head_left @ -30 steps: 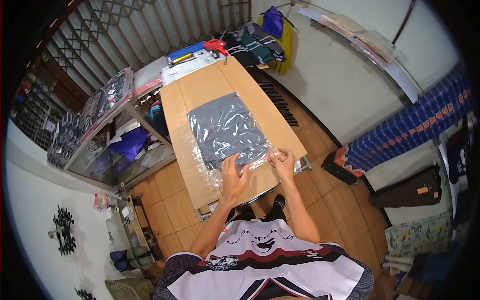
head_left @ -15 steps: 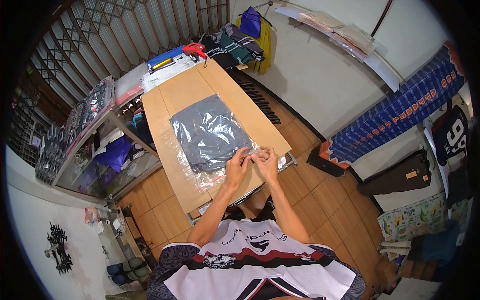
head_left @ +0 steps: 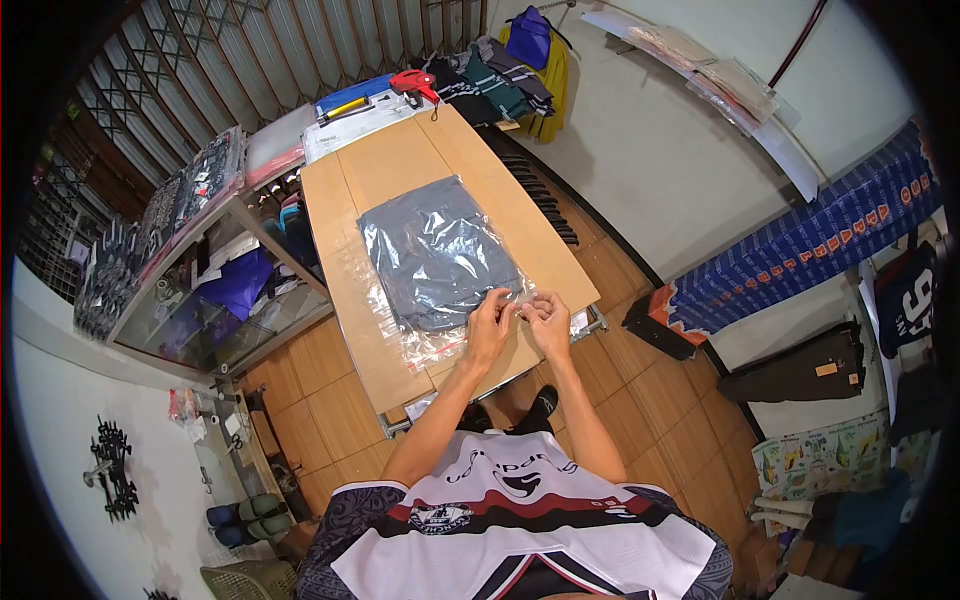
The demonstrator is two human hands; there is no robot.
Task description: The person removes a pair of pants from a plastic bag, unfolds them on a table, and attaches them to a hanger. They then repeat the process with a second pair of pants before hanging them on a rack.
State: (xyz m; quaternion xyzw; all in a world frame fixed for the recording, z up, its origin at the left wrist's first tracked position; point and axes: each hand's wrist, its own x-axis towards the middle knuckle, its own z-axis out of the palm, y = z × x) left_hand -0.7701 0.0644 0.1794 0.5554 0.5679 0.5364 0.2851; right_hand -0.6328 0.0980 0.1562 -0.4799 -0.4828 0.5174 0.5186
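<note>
A folded dark grey garment lies inside a clear plastic bag on the wooden table. The bag's edge with a red line faces the table's near left side. My left hand is at the near right corner of the bag, its fingers pinched on the plastic. Close beside it, my right hand has thumb and fingertips together on the same corner. The fingertips of both hands nearly touch.
A red tag gun and a yellow-handled cutter lie at the table's far end. Left stands a glass display case. Dark folded clothes are piled beyond the table, and a blue box is at the right.
The view has shifted slightly, so the table and bag appear farther right. Both hands stay at the bag's corner, with the fingers slightly changed in pose.
</note>
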